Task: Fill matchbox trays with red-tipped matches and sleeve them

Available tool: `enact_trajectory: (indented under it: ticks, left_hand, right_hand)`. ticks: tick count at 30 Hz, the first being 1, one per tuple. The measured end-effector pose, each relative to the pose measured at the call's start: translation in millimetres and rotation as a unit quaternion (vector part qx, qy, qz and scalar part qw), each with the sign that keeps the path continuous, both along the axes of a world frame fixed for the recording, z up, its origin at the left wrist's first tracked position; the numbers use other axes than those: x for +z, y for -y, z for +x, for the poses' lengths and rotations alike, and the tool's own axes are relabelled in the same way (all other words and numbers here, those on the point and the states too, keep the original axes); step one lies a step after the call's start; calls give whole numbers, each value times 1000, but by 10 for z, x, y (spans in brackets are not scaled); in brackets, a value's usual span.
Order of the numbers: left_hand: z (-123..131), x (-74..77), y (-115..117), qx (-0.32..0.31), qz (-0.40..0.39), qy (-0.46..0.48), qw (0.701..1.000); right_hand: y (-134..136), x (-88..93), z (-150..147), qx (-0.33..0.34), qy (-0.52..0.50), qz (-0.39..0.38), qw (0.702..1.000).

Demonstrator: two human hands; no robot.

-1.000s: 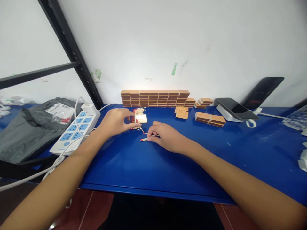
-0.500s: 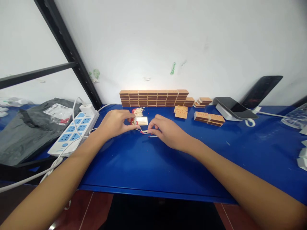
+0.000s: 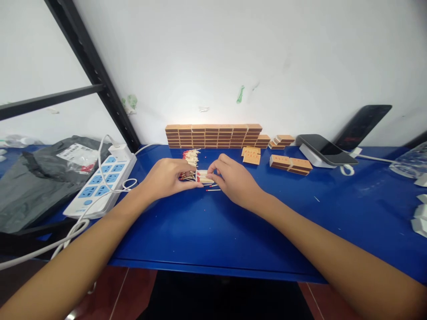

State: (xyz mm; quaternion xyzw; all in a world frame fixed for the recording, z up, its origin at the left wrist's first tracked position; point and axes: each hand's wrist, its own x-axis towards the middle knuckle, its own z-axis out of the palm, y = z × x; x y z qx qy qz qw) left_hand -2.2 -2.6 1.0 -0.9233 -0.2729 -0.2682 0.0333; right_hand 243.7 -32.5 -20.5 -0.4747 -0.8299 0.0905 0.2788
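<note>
A small white matchbox tray with red-tipped matches in it is between my two hands on the blue table. My left hand is closed on the tray's left end, thumb along the near side and fingers at the far side. At the right end, the thumb and forefinger of my right hand are pinched at the matches; the fingers partly hide what they hold. A pile of loose matches lies just behind the tray, with more beside my left fingers. A loose match rests in front of my right fingertips.
Stacked matchboxes line the wall. Flat matchbox sleeves and bundled boxes sit to the right, before a phone on a stand. At left are a white power strip, cables and a grey plastic bag.
The tray and my left hand have shifted slightly right and nearer. My right fingers have lifted from the loose matches on the table to the tray's right end.
</note>
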Motion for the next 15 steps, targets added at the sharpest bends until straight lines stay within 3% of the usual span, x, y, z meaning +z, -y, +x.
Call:
enact_trajectory:
  ticks: [8, 15]
  left_hand:
    - [-9, -9, -29, 6, -3, -3, 1000]
    - [-111, 4, -130, 82, 39, -2, 996]
  right_hand:
    - [-28, 66, 76, 6, 8, 29, 1000]
    - [-168, 172, 328, 48, 79, -98, 991]
